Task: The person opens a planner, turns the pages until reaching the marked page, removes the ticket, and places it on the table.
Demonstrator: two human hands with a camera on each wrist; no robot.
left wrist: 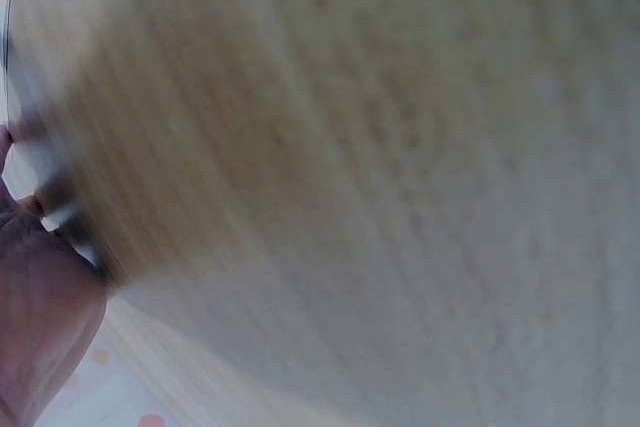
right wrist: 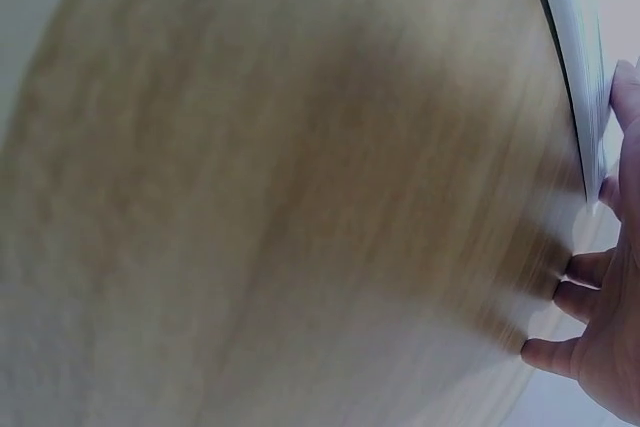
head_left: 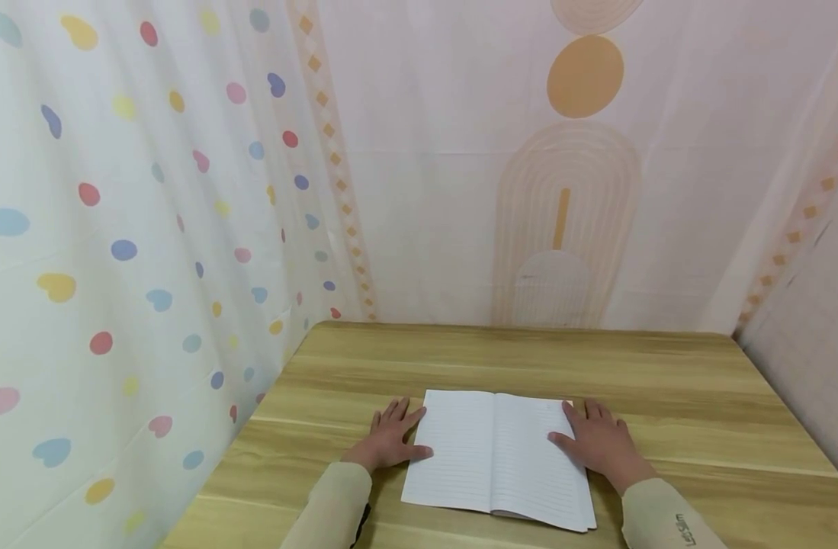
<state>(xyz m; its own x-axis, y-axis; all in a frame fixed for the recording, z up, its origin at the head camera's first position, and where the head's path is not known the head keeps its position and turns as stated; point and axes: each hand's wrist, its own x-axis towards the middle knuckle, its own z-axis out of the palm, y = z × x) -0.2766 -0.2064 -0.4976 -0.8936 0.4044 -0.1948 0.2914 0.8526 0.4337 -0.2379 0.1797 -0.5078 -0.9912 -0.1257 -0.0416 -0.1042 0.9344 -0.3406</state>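
An open notebook (head_left: 460, 450) with white lined pages lies flat on the wooden table, its fold running down the middle. My left hand (head_left: 391, 441) rests at its left edge, thumb over the page and the other fingers spread toward the tabletop. At the opposite edge my right hand (head_left: 600, 441) lies with thumb and index finger on the right page, the remaining fingers on the wood. In the right wrist view the notebook's page edges (right wrist: 580, 57) show beside the fingertips. Part of the left palm (left wrist: 45, 317) appears in the left wrist view.
The wood-grain table (head_left: 528, 358) extends behind and to both sides of the notebook. A dotted curtain (head_left: 151, 267) hangs along the left, and a patterned pale curtain (head_left: 425, 191) hangs behind the table's far edge.
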